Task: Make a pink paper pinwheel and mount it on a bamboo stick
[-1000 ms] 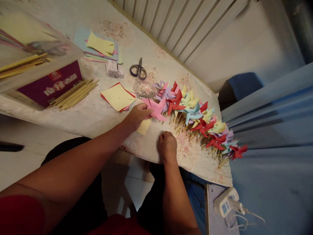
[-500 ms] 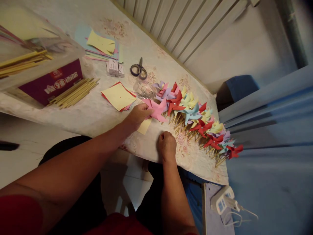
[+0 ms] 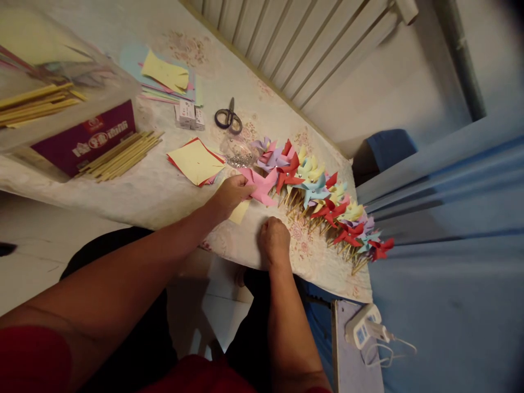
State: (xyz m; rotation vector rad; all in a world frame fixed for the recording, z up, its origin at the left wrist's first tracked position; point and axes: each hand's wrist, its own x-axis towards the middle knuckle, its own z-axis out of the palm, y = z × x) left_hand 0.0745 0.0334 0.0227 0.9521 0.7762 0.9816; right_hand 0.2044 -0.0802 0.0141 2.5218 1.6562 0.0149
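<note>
Head view shows two bare hands over one table [image 3: 164,202] spread with a flowered cloth. The left hand [image 3: 232,195] is nearly closed, thumb and fingers pinching one pink pinwheel [image 3: 264,186], which sits just left of a crowd of pinwheels [image 3: 329,210] in red, yellow, blue and lilac. These overlap too much for an exact count; four red ones stand out along the near side. The right hand [image 3: 276,240], fingers curled into a fist, rests near the table's front edge; whether anything is inside it cannot be told.

One loose yellow paper [image 3: 239,212] lies partly beneath the left hand. Beyond it come one paper pile [image 3: 197,161] topped by a yellow sheet over a red one, one clear tray [image 3: 239,155] of small metallic pieces, one pair of scissors [image 3: 229,117], two small boxes [image 3: 186,114] side by side, and a second stack of coloured paper [image 3: 164,73]. Wooden sticks form two groups: one bundle [image 3: 120,155] on the cloth, too many to count, beside one container bearing one purple label [image 3: 90,136], and another [image 3: 36,103] at that container.
</note>
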